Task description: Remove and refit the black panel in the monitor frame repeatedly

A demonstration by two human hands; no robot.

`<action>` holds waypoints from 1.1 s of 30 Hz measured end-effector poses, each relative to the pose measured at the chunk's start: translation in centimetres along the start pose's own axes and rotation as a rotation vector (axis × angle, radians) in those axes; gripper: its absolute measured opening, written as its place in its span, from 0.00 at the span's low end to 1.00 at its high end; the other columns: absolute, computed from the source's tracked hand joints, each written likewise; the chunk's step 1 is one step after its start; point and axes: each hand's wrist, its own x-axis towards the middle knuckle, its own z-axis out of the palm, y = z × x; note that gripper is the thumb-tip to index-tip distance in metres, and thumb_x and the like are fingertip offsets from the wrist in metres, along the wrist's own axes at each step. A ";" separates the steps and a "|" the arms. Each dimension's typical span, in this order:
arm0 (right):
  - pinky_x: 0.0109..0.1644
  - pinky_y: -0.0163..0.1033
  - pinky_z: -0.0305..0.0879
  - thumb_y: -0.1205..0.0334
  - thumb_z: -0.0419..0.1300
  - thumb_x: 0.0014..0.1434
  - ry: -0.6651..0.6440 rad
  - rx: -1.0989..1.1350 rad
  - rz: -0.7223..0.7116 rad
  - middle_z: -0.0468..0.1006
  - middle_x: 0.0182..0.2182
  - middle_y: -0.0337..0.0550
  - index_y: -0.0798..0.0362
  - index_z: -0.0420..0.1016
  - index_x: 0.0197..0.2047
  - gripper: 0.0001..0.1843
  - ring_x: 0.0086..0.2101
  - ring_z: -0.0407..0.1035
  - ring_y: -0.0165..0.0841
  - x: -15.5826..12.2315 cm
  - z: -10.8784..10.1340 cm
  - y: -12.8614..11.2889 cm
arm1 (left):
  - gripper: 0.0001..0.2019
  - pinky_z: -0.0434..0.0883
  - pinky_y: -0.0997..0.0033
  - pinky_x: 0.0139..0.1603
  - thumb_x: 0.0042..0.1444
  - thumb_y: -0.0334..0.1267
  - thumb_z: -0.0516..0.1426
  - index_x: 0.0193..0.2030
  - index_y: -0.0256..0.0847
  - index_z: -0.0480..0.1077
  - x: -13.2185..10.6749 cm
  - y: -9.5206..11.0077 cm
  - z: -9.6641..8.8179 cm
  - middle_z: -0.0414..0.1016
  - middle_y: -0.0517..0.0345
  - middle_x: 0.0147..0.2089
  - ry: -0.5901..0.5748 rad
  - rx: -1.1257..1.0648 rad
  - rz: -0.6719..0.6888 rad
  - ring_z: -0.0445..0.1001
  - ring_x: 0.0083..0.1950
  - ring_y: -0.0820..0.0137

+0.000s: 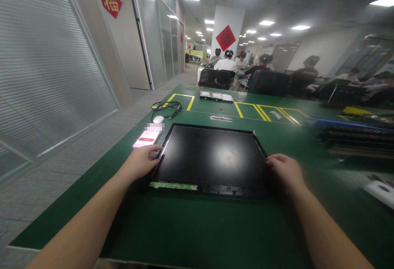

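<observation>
Head view: my left hand (143, 160) and right hand (286, 172) are well apart, fingertips touching opposite side edges of a black screen (209, 154); whether they clamp it I cannot tell. It lies face up on the green surface (221, 228), set in from the near edge. As I judge it, the screen is partly opened: the circuit board (174, 186) along its near side is bare, with no cover there yet. My forearms slant forward, fingers bent. Toward the surface's left edge lie a phone (146, 139) and a cable (175, 104).
</observation>
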 end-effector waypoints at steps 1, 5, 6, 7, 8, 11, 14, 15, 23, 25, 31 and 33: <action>0.40 0.44 0.65 0.54 0.59 0.45 -0.001 -0.010 -0.005 0.84 0.30 0.44 0.50 0.83 0.31 0.14 0.31 0.75 0.40 0.1 0.0 0.1 | 0.23 0.77 0.65 0.51 0.49 0.36 0.59 0.54 0.40 0.79 0.0 -0.1 0.0 0.84 0.49 0.53 -0.003 0.003 0.003 0.83 0.50 0.56; 0.40 0.44 0.66 0.54 0.59 0.45 -0.006 -0.025 -0.016 0.84 0.30 0.44 0.50 0.83 0.32 0.15 0.31 0.75 0.40 0.2 -0.1 0.2 | 0.24 0.77 0.64 0.51 0.49 0.36 0.59 0.54 0.40 0.78 0.0 -0.3 0.2 0.84 0.47 0.53 0.002 0.008 0.015 0.83 0.50 0.56; 0.40 0.43 0.66 0.55 0.59 0.45 -0.006 -0.027 -0.019 0.84 0.30 0.44 0.50 0.83 0.32 0.14 0.31 0.75 0.40 0.1 -0.1 0.2 | 0.23 0.76 0.63 0.51 0.49 0.36 0.59 0.53 0.40 0.79 0.0 -0.3 0.2 0.84 0.48 0.53 0.006 0.011 0.020 0.83 0.50 0.55; 0.39 0.43 0.66 0.55 0.59 0.46 -0.006 -0.027 -0.024 0.84 0.30 0.44 0.50 0.83 0.32 0.14 0.31 0.75 0.39 0.1 -0.2 0.1 | 0.23 0.76 0.62 0.51 0.49 0.37 0.59 0.53 0.41 0.79 0.0 -0.3 0.2 0.84 0.48 0.53 0.009 0.015 0.025 0.83 0.50 0.55; 0.39 0.43 0.66 0.55 0.59 0.46 -0.008 -0.025 -0.027 0.84 0.30 0.44 0.50 0.83 0.33 0.14 0.30 0.75 0.39 0.1 -0.2 0.0 | 0.23 0.76 0.62 0.51 0.49 0.37 0.58 0.53 0.41 0.79 0.0 -0.3 0.2 0.84 0.48 0.53 0.011 0.022 0.032 0.83 0.50 0.55; 0.36 0.41 0.66 0.56 0.58 0.47 -0.007 -0.008 -0.027 0.84 0.29 0.44 0.51 0.82 0.34 0.14 0.28 0.74 0.37 0.0 -0.2 0.0 | 0.23 0.76 0.60 0.51 0.49 0.39 0.58 0.53 0.41 0.79 0.1 -0.3 0.2 0.84 0.47 0.52 0.013 0.060 0.055 0.83 0.50 0.53; 0.37 0.42 0.66 0.57 0.58 0.48 -0.003 -0.008 -0.021 0.84 0.29 0.44 0.51 0.82 0.36 0.15 0.28 0.74 0.37 0.1 -0.2 0.1 | 0.24 0.76 0.58 0.52 0.51 0.41 0.56 0.54 0.39 0.79 0.2 -0.4 0.4 0.83 0.45 0.52 0.007 0.107 0.080 0.82 0.50 0.52; 0.38 0.42 0.66 0.56 0.58 0.49 -0.006 -0.009 -0.020 0.84 0.29 0.43 0.51 0.82 0.36 0.15 0.29 0.74 0.38 0.1 -0.1 0.2 | 0.24 0.76 0.57 0.52 0.53 0.42 0.56 0.55 0.39 0.78 0.2 -0.5 0.5 0.83 0.44 0.52 0.000 0.119 0.093 0.81 0.51 0.52; 0.43 0.43 0.65 0.56 0.60 0.48 0.039 -0.100 -0.071 0.84 0.33 0.44 0.49 0.83 0.34 0.13 0.38 0.75 0.41 0.2 -0.3 0.1 | 0.28 0.62 0.39 0.68 0.55 0.52 0.61 0.59 0.41 0.77 0.0 -1.2 1.2 0.65 0.38 0.71 0.051 0.196 0.361 0.64 0.70 0.40; 0.44 0.43 0.66 0.55 0.59 0.49 0.007 -0.103 -0.078 0.84 0.34 0.44 0.49 0.83 0.35 0.14 0.38 0.75 0.41 0.3 -0.2 0.2 | 0.28 0.58 0.36 0.70 0.54 0.52 0.63 0.61 0.46 0.76 -0.3 -1.1 1.1 0.60 0.42 0.75 0.018 0.178 0.480 0.59 0.73 0.40; 0.50 0.45 0.68 0.56 0.59 0.50 -0.024 -0.161 -0.186 0.84 0.40 0.45 0.48 0.85 0.41 0.17 0.42 0.76 0.42 0.4 0.3 0.4 | 0.26 0.62 0.39 0.69 0.54 0.48 0.67 0.61 0.54 0.76 -0.9 -0.7 0.5 0.61 0.48 0.75 -0.177 0.104 0.641 0.60 0.73 0.44; 0.54 0.46 0.68 0.57 0.59 0.51 -0.037 -0.168 -0.232 0.84 0.44 0.45 0.46 0.85 0.42 0.17 0.46 0.76 0.43 0.3 0.3 0.3 | 0.26 0.63 0.38 0.68 0.54 0.46 0.67 0.60 0.54 0.76 -0.9 -0.8 0.3 0.61 0.48 0.75 -0.172 0.117 0.649 0.61 0.73 0.45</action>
